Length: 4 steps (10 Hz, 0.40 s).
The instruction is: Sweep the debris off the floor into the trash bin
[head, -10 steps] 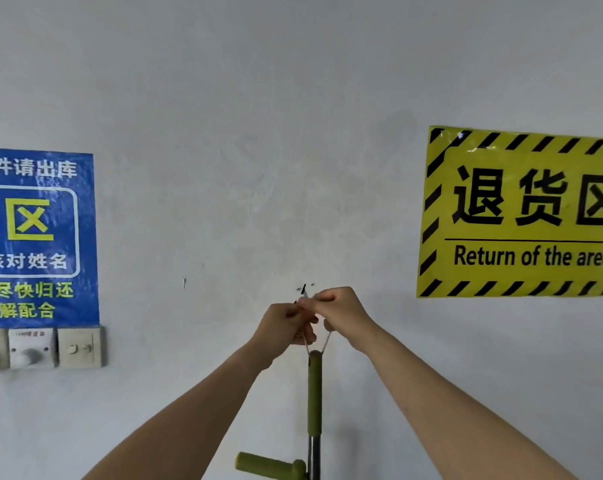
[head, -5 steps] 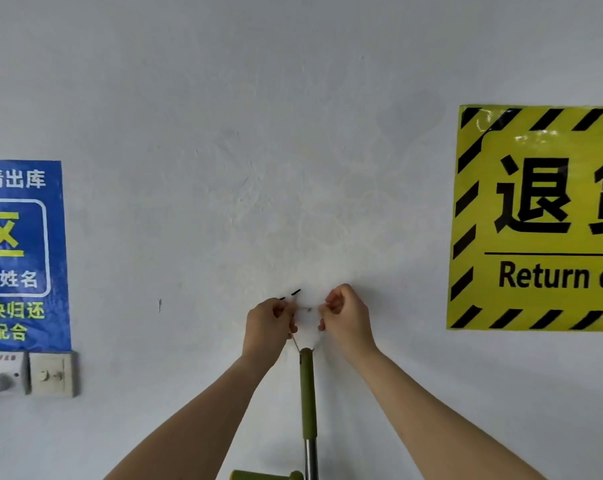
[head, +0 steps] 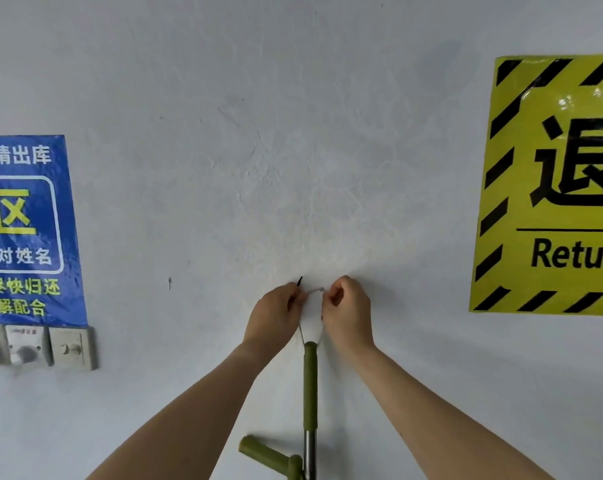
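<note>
Presumably fetching or stowing: left hand (head: 276, 315) and right hand (head: 347, 311) pinch the broom handle (head: 309, 386)'s hanging loop (head: 314, 292). Next, work it at the nail (head: 300, 280).

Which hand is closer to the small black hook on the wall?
The left hand is closer: its fingertips are right beside the black hook, just below it. The right hand is further to the right, holding the other side of the string loop.

Olive-green handle (head: 309, 386), blue sign (head: 26, 230) with yellow and white lettering, yellow sign (head: 549, 188) with black diagonal stripes, pale grey wall (head: 258, 133).
</note>
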### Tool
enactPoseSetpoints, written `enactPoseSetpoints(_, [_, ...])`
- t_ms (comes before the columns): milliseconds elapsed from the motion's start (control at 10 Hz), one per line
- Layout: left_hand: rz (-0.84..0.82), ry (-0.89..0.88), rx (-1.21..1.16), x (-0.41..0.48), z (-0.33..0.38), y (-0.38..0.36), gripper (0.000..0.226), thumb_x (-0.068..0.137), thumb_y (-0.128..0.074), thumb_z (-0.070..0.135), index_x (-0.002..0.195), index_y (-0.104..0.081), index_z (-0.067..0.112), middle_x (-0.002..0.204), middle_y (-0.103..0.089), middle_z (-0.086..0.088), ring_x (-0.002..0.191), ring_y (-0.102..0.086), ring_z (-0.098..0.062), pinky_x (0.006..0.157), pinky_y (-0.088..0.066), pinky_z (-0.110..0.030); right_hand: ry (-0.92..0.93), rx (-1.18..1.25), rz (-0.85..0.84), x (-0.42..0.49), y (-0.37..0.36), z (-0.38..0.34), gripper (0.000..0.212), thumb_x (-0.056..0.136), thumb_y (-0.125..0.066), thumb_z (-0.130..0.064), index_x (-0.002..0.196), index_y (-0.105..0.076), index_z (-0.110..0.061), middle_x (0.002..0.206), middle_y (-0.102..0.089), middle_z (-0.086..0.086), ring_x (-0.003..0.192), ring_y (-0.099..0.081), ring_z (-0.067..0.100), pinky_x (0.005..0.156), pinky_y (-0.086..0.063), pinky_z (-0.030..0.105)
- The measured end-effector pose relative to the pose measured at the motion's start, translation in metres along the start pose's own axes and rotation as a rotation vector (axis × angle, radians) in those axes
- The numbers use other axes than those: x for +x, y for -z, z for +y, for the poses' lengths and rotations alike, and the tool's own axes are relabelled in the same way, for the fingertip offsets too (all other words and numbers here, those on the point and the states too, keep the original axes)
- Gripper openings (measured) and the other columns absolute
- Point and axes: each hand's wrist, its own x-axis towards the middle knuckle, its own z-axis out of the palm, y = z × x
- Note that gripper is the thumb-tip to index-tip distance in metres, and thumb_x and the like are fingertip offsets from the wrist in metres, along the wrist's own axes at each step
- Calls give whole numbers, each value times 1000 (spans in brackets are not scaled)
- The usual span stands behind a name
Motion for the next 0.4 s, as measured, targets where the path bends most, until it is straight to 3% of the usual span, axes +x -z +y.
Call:
enactPoseSetpoints(100, [-69, -29, 133, -1, 1, -1, 34, 97, -44, 40, 72, -49, 18, 57, -49, 6, 56, -49, -17, 51, -37, -27, -30, -51, -36, 1, -2, 0, 25, 85, -60, -2, 68, -47, -16, 71, -57, 0, 64, -54, 18, 60, -48, 33])
enactPoseSetpoints(200, [-141, -14, 129, -1, 8, 5, 36, 99, -41, 41, 80, -54, 13, 64, -58, 3, 59, -58, -22, 58, -49, -34, -85, -45, -103, 3, 3, -4, 24, 86, -60, -4, 69, -47, -15, 71, -61, 6, 68, -61, 26, 61, -53, 39])
enactPoseSetpoints(300, [-173, 43, 24, -8, 17, 13, 36, 98, -43, 42, 83, -55, 11, 73, -66, -5, 61, -68, -23, 64, -55, -38, -150, -40, -115, 2, 8, -16, 26, 89, -62, -8, 70, -45, -15, 71, -59, 7, 63, -59, 27, 59, -55, 38])
enactPoseSetpoints(400, [-124, 130, -126, -10, 18, 28, 35, 95, -42, 52, 86, -53, 20, 71, -66, 2, 57, -68, -15, 61, -52, -32, -204, -51, -105, -2, 12, -37, 26, 91, -63, -24, 72, -46, -18, 69, -57, 0, 58, -54, 18, 57, -52, 33])
